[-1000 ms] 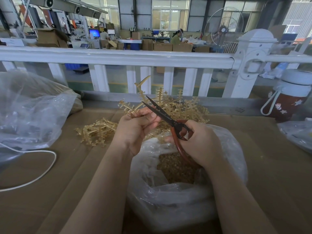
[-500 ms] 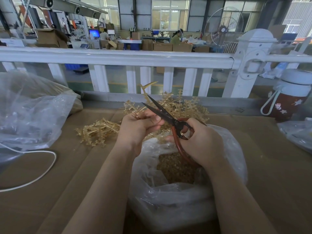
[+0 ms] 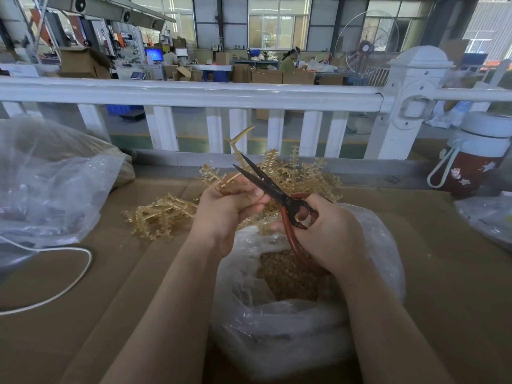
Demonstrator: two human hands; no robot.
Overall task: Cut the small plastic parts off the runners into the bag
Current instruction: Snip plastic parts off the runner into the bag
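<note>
Left hand (image 3: 225,210) with fingers (image 3: 253,194) curled round an amber runner (image 3: 238,139) that sticks up past the fingertips; right hand (image 3: 329,228) gripping the red handles of the scissors (image 3: 277,189), blades parted just beyond the left fingers. Directly under both hands, the clear bag (image 3: 304,273) of cut parts on the counter (image 3: 83,314). Beyond the fingers, a pile of runners (image 3: 304,176).
</note>
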